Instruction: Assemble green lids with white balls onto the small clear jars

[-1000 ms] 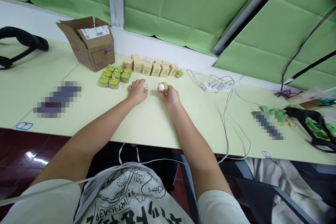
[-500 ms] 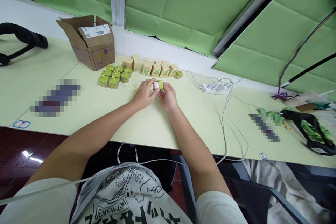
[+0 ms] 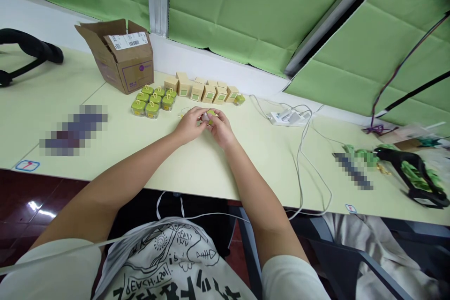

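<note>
A small green-and-white case (image 3: 212, 114) is held between my two hands above the table. My left hand (image 3: 190, 126) closes its fingers on the white side, while my right hand (image 3: 222, 130) pinches the green side; the fingers hide much of it. Just left of my left hand lies a small clear and yellowish thing (image 3: 182, 114), too small to name. Beyond that hand stand several clear little boxes with green lids and loop handles (image 3: 152, 109).
Small tan cartons (image 3: 208, 93) line the wall, with one green-topped box (image 3: 239, 100) at their right end. An open cardboard box (image 3: 137, 72) stands back left. A white power strip (image 3: 288, 118) trails cables over the table's right side. A black frame-like device (image 3: 418, 173) lies far right.
My right fingers have moved up and over the case, covering more of it. The case has turned slightly in my hands. My left hand has shifted slightly left.
</note>
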`<action>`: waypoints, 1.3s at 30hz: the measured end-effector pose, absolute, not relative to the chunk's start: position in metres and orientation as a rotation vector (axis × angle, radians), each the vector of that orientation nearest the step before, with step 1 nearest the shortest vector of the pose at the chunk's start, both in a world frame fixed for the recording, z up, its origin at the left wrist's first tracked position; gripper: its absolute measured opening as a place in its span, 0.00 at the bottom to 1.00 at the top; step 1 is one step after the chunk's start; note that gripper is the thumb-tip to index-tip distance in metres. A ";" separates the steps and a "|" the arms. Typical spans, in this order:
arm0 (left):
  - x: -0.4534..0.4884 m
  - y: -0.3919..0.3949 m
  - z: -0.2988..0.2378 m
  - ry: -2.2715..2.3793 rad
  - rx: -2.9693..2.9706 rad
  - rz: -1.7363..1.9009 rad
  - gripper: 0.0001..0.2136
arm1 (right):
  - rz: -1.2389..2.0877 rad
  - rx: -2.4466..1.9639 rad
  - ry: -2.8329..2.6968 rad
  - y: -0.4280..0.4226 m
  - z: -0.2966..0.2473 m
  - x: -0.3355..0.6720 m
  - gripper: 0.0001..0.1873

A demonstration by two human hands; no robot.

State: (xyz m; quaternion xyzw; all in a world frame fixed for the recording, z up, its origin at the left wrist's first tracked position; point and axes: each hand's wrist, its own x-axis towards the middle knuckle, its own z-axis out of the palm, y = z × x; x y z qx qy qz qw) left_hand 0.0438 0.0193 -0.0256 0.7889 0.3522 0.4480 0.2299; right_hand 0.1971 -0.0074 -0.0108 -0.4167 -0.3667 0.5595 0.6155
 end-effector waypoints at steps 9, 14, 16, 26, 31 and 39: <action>0.037 0.021 -0.022 1.059 2.346 1.153 0.20 | 1.095 -1.150 -1.009 -0.006 -0.014 0.202 0.21; 0.035 0.022 -0.022 0.993 2.396 1.115 0.19 | 1.018 -1.145 -1.064 -0.003 -0.020 0.201 0.17; 0.035 0.023 -0.022 0.976 2.395 1.102 0.17 | 1.006 -1.146 -1.056 -0.002 -0.022 0.201 0.15; 0.032 0.024 -0.015 1.034 2.434 1.034 0.15 | 1.024 -1.159 -1.072 -0.002 -0.026 0.195 0.10; 0.032 0.021 -0.013 1.039 2.500 1.018 0.17 | 0.972 -1.189 -1.097 -0.003 -0.028 0.190 0.07; 0.036 0.022 -0.014 1.055 2.597 0.968 0.16 | 0.956 -1.202 -1.081 0.000 -0.034 0.191 0.07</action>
